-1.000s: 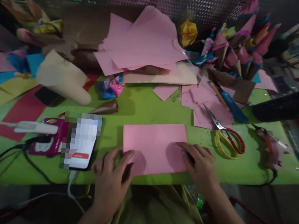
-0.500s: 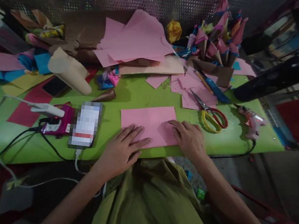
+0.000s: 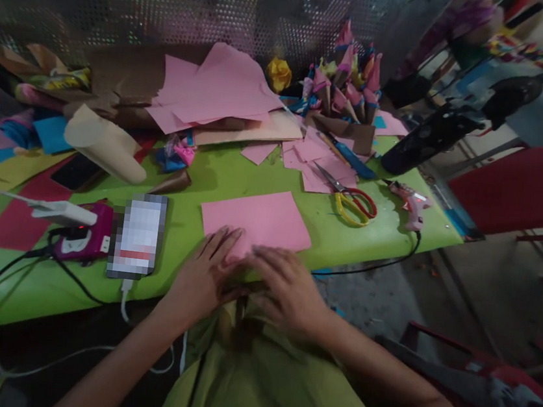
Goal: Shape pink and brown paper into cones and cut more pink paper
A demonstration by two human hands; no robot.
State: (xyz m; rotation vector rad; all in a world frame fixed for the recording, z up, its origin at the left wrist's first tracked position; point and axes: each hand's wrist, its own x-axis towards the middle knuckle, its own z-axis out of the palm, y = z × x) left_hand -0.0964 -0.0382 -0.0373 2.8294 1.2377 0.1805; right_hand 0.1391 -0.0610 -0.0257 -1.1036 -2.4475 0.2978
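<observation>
A rectangular sheet of pink paper (image 3: pixel 260 218) lies on the green tabletop in front of me, close to the near edge. My left hand (image 3: pixel 205 268) rests on its near left corner, fingers stretched forward over the paper. Beside it, my right hand (image 3: pixel 286 287) lies across the sheet's near edge, its fingers extended toward the left hand and slightly blurred. Between the hands the near edge looks a little raised; whether it is folded I cannot tell. Both thumbs are partly hidden in shadow.
Scissors (image 3: pixel 352 203) and a pink glue gun (image 3: pixel 411 206) lie to the right. On the left are a phone (image 3: pixel 138 234), a purple power strip (image 3: pixel 82 234) with cables and a beige paper cone (image 3: pixel 106 142). Pink sheets (image 3: pixel 221 87) and small paper cones (image 3: pixel 346 85) fill the back.
My right hand has slid left from the sheet's right side to its near edge beside my left hand. The view has turned somewhat to the right.
</observation>
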